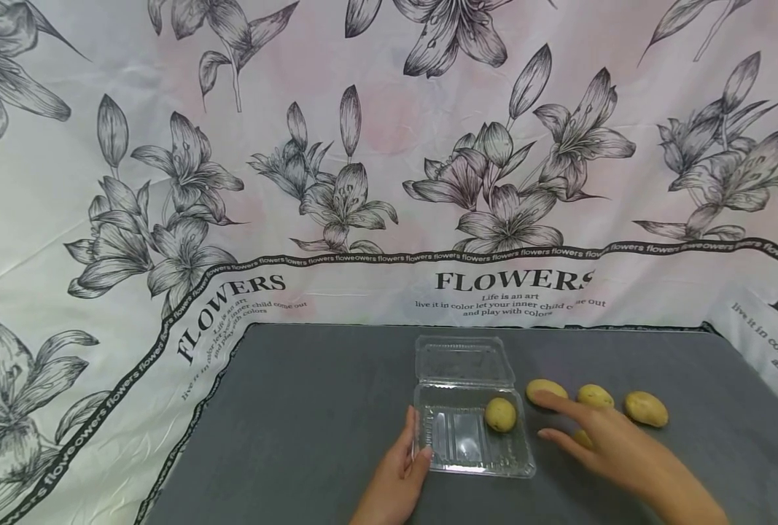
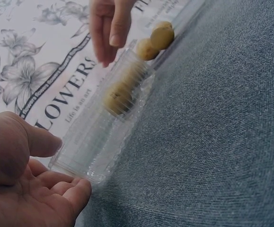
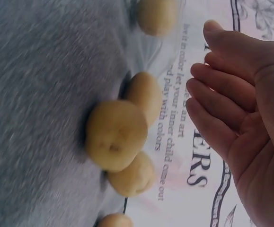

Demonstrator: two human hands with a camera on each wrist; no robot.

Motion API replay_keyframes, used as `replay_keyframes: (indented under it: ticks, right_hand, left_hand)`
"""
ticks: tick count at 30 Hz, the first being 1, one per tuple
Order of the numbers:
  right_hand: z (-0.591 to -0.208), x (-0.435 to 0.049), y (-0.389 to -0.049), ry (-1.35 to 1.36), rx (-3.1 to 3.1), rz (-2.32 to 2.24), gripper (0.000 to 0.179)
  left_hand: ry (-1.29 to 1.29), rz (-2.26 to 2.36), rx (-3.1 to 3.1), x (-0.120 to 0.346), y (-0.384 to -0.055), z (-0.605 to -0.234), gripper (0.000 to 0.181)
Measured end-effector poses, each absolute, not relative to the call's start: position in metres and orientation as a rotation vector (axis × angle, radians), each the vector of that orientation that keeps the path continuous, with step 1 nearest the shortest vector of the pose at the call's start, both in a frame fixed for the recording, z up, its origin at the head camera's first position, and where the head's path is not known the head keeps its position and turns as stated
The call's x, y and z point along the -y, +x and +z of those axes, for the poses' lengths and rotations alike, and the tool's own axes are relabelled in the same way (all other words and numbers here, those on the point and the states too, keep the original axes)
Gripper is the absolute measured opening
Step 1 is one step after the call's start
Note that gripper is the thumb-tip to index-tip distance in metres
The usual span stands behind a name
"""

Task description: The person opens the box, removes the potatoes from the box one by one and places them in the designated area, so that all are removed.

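A clear plastic clamshell box (image 1: pixel 474 467) lies with its lid (image 1: pixel 464 361) folded back, and one potato (image 1: pixel 501 415) sits in its right part. My left hand (image 1: pixel 395 474) pinches the box's left edge, thumb at the rim and fingers outside the wall. To the right of the box, my right hand (image 1: pixel 615 441) hovers over several loose potatoes, fingers extended and thumb apart, with nothing in it. Its fingertips overlap the nearest-left potato (image 1: pixel 542 389) in the head view; the right wrist view shows the palm above the potatoes (image 3: pixel 116 135). Another potato (image 1: pixel 583 438) is mostly hidden beneath this hand.
Two more potatoes, one in the middle (image 1: pixel 595 394) and one at the far right (image 1: pixel 647 409), rest on the grey cloth-covered table (image 1: pixel 297 430). Behind the table hangs a white curtain (image 1: pixel 356 292) printed with flowers and lettering.
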State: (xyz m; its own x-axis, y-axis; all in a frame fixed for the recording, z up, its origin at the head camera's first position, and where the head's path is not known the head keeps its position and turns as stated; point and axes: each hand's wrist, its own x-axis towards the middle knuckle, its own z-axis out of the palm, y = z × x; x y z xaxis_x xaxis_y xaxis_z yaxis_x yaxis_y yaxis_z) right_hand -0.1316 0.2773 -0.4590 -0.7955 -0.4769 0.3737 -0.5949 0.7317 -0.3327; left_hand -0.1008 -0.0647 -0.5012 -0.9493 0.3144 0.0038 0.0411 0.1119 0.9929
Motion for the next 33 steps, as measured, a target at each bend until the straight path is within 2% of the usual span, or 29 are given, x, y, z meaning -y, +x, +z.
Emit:
replay_keyframes:
  ticks: [12,24,33]
  right_hand:
    - [-0.455,-0.252,-0.142,0.98,2.597,0.594,0.053]
    - [-0.455,-0.23,-0.152,1.089,2.661,0.63,0.042]
    - [-0.463,-0.218,-0.156,1.111,2.599,0.531,0.042]
  left_hand:
    - [0.365,1.9,-2.197,0.066,-0.101,-0.503,0.07]
    - [0.365,1.927,-2.179,0.066,-0.1,-0.501,0.071]
    - [0.364,1.94,-2.167,0.066,-0.099,-0.5,0.071]
